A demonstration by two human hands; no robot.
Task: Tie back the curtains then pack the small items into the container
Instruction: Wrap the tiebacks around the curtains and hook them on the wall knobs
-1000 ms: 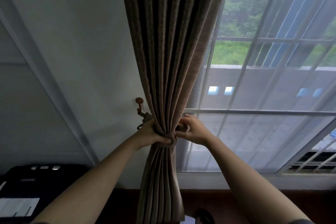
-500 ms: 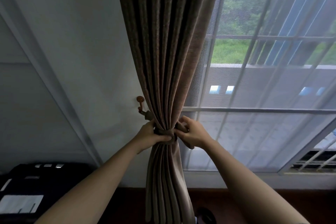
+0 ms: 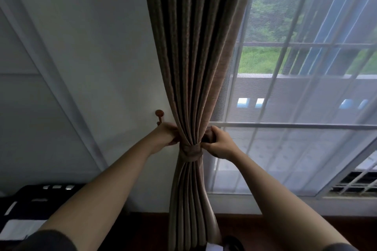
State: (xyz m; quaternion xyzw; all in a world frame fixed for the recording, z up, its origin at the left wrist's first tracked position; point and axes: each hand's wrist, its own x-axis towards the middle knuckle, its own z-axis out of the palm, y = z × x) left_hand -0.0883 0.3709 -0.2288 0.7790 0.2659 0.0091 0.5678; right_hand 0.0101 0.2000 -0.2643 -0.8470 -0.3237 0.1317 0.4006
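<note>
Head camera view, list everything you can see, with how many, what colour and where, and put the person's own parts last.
curtain: one, brown, centre, gathered into pleats
tieback band: one, brown, wrapped around the curtain at hand height
wall hook: one, reddish brown, on the wall just left of the curtain
sheer curtain: one, white, over the window, right
window: one, pale frame, right, greenery outside
wall: one, white, left
black object: one, lower left, unclear what it is
left hand: one, at the curtain's left side by the hook
right hand: one, gripping the band on the right
</note>
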